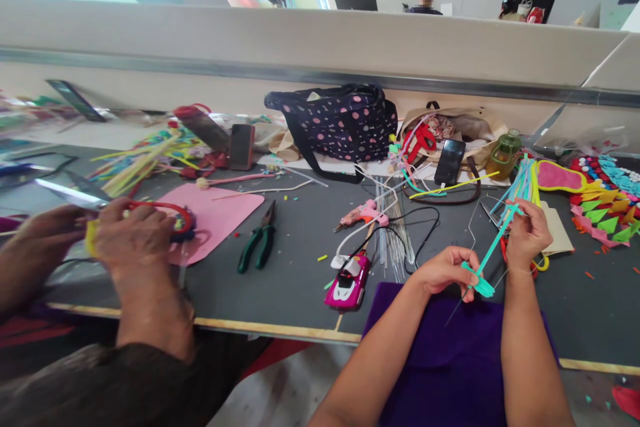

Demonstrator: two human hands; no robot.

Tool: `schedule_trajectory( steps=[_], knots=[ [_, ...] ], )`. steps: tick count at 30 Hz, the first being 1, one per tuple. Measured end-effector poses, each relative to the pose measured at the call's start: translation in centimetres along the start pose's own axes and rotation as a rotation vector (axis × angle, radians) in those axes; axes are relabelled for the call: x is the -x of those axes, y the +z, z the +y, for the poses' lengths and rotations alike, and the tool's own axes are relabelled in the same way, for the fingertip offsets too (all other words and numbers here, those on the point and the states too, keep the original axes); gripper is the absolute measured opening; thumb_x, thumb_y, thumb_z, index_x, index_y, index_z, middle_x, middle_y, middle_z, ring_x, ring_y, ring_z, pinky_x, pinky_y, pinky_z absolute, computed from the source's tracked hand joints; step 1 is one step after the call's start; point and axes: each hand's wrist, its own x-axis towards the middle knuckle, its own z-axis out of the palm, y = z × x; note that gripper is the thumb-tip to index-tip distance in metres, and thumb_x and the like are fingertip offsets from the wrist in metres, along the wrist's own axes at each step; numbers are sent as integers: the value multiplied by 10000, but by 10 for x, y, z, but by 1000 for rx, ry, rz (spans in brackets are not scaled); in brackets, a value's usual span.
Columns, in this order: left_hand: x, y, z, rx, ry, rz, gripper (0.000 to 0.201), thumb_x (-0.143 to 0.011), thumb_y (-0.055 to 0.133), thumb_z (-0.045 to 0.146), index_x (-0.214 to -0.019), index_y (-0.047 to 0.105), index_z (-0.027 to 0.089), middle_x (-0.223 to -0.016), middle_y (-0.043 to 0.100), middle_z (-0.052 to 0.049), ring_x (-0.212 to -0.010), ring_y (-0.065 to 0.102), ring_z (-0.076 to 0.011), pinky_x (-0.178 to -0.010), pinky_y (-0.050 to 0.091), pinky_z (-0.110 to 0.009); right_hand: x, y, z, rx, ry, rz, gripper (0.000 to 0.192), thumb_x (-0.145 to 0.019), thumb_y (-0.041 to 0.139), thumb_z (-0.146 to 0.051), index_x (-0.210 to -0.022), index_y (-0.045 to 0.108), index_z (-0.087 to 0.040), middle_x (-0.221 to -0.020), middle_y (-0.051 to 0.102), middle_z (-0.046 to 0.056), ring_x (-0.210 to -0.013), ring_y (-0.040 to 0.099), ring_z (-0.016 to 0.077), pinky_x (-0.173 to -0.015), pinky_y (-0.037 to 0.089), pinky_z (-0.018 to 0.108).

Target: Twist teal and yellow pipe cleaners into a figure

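Note:
My left hand [450, 270] pinches the lower, bunched end of a turquoise pipe cleaner [495, 245]. Its upper end is gripped between the fingers of my right hand [529, 237], so the straight part slants up between both hands. A thin wire [471, 223] loops beside the pipe cleaner and passes near my left fingers; where it is fixed I cannot tell. Purple cloth [430, 360] lies beneath my forearms at the table edge. Behind my right hand are light blue pipe cleaners [523, 177] and a pair of scissors with a yellow-and-red handle [541, 263], partly hidden.
On the left, a co-worker's hands [135, 240] hold scissors [70, 193] over pink foam [230, 207]. Pliers [259, 240], a glue gun [365, 215], a pink power strip [349, 282] and metal wires [395, 240] lie mid-table. A dotted bag [345, 123] stands behind.

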Motion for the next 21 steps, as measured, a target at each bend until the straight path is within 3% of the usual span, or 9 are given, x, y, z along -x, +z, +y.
schedule_trajectory(
  steps=[3, 11, 21],
  knots=[
    [0, 0, 0, -4, 10, 4, 406, -528, 865, 260, -742, 552, 115, -608, 666, -42, -444, 621, -145, -410, 453, -188, 1, 1, 1, 26, 19, 27, 136, -829, 592, -285, -888, 681, -201, -896, 686, 48, -862, 662, 208, -788, 526, 384],
    [-1, -1, 0, -19, 24, 26, 394, -529, 864, 262, -735, 563, 112, -589, 665, -47, -456, 628, -157, -420, 455, -198, 6, 4, 3, 2, 192, 25, 181, -778, 610, -320, -849, 704, -181, -775, 693, 46, -702, 658, 193, -630, 512, 313],
    [-1, 1, 1, -45, 37, 81, 414, -521, 869, 283, -743, 566, 108, -615, 671, -54, -485, 644, -171, -435, 476, -217, 5, 9, -3, -280, 411, 2, 173, -711, 689, -310, -807, 694, -166, -643, 677, 2, -581, 663, 173, -559, 506, 275]
  ],
)
